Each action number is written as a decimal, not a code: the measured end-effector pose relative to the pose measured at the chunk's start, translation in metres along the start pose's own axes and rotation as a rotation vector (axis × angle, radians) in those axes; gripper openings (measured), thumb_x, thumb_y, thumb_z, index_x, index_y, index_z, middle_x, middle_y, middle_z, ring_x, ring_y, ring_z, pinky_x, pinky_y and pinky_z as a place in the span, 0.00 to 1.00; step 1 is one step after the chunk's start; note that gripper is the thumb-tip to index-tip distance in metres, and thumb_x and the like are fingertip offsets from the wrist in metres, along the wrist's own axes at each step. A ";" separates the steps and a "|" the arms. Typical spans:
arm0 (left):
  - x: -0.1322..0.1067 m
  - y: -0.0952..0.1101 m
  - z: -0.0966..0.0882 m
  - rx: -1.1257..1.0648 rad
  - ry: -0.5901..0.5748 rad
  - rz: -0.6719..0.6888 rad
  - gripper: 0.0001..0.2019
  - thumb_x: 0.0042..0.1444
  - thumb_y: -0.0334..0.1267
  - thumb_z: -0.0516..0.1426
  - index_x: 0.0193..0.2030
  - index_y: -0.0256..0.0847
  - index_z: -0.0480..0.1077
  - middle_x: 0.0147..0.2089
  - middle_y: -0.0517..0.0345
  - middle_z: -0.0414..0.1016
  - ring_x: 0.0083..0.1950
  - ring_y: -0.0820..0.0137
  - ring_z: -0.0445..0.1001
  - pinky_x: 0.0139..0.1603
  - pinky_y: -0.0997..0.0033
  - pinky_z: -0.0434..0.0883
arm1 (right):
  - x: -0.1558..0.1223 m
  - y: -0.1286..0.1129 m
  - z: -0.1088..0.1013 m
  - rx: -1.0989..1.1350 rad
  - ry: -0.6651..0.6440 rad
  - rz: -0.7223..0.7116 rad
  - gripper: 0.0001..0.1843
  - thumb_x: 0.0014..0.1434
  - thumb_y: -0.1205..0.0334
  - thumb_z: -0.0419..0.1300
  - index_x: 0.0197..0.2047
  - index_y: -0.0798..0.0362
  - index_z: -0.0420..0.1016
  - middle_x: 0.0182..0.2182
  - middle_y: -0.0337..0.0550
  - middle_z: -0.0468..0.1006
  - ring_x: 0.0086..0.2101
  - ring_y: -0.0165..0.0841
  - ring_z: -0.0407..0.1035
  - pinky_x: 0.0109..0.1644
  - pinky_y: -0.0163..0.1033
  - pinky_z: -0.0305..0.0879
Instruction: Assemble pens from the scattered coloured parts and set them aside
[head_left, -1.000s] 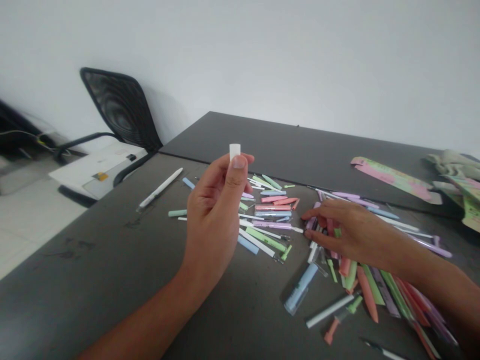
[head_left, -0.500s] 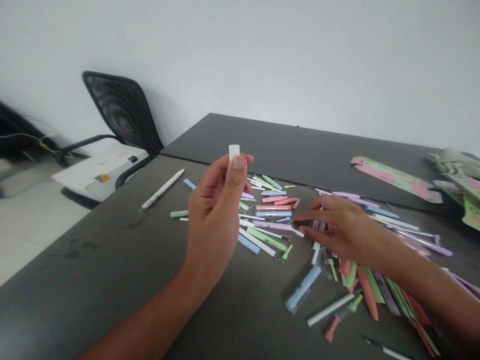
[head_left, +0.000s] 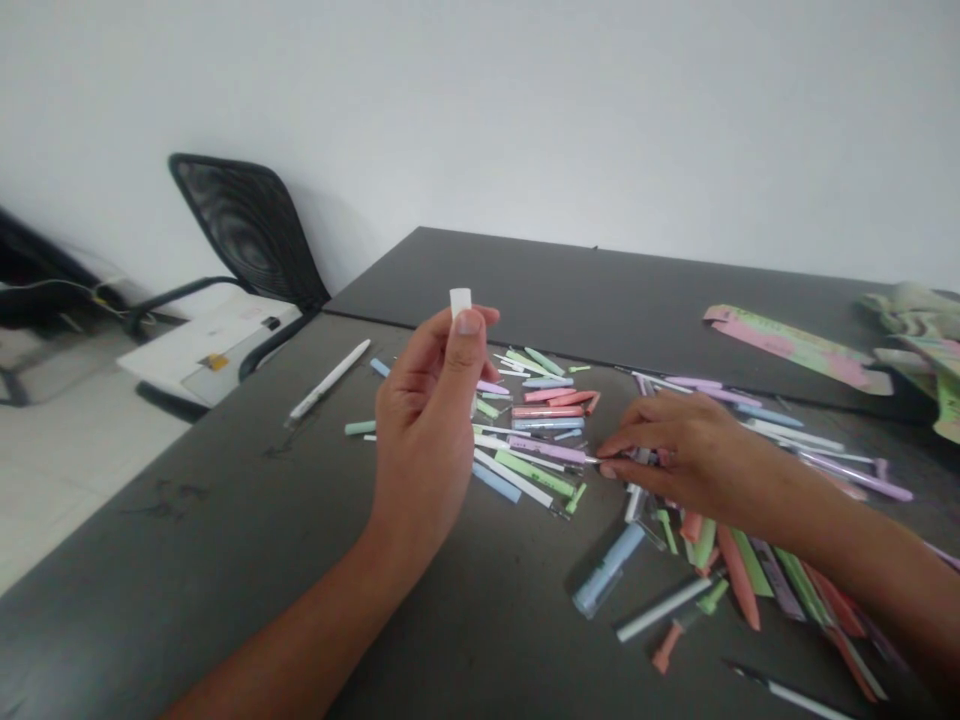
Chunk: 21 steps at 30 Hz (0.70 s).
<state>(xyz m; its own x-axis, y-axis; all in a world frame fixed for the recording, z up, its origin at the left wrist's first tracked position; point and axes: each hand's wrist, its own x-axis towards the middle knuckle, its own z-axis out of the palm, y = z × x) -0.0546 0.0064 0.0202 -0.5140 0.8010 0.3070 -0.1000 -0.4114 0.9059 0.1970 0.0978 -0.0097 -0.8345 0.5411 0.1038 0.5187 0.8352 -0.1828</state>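
Observation:
My left hand point(head_left: 431, 420) is closed around a white pen barrel point(head_left: 460, 300), held upright above the table, with only its top end showing past the thumb. Over the pile of pen parts at the right, the thumb and fingers of my right hand point(head_left: 664, 440) are pinched together. A small pale tip shows at its fingertips, beside the end of a purple pen barrel point(head_left: 547, 449); what it grips is mostly hidden. Around it lie a light green barrel point(head_left: 534, 473), a clear-ended blue barrel point(head_left: 611, 568) and several red barrels point(head_left: 555, 411).
A whole white pen point(head_left: 330, 380) lies apart at the left of the dark table point(head_left: 225, 560). Flattened pastel packaging point(head_left: 799, 350) and a crumpled cloth point(head_left: 915, 312) sit at the back right. A black mesh chair point(head_left: 236, 220) holding a white box stands beyond the left edge.
The dark part seen at my right fingertips no longer shows; they have closed near the purple barrel's end. My left hand keeps the white barrel up. The view has shifted slightly.

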 end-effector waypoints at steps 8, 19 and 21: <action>0.005 -0.001 -0.001 -0.055 -0.007 0.011 0.11 0.72 0.49 0.61 0.43 0.48 0.82 0.30 0.62 0.70 0.30 0.72 0.63 0.28 0.70 0.61 | -0.003 -0.010 -0.013 0.076 0.055 -0.072 0.12 0.71 0.57 0.65 0.54 0.37 0.87 0.49 0.43 0.86 0.46 0.42 0.80 0.47 0.46 0.70; 0.016 -0.007 -0.007 0.002 0.032 0.124 0.10 0.72 0.48 0.61 0.43 0.49 0.82 0.33 0.61 0.73 0.34 0.69 0.69 0.36 0.68 0.68 | 0.081 -0.067 -0.003 -0.060 -0.012 -0.109 0.09 0.71 0.61 0.65 0.45 0.44 0.90 0.43 0.44 0.87 0.44 0.40 0.78 0.48 0.46 0.63; 0.017 -0.007 -0.007 -0.001 0.035 0.129 0.10 0.72 0.48 0.61 0.42 0.49 0.82 0.33 0.60 0.75 0.34 0.68 0.70 0.37 0.68 0.69 | 0.088 -0.069 -0.001 -0.076 -0.019 -0.102 0.09 0.70 0.61 0.65 0.44 0.45 0.90 0.39 0.44 0.87 0.41 0.40 0.78 0.47 0.45 0.62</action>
<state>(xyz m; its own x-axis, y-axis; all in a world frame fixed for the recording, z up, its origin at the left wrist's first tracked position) -0.0682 0.0197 0.0167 -0.5517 0.7259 0.4107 -0.0323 -0.5107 0.8592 0.0881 0.0881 0.0128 -0.8866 0.4518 0.0989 0.4432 0.8911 -0.0981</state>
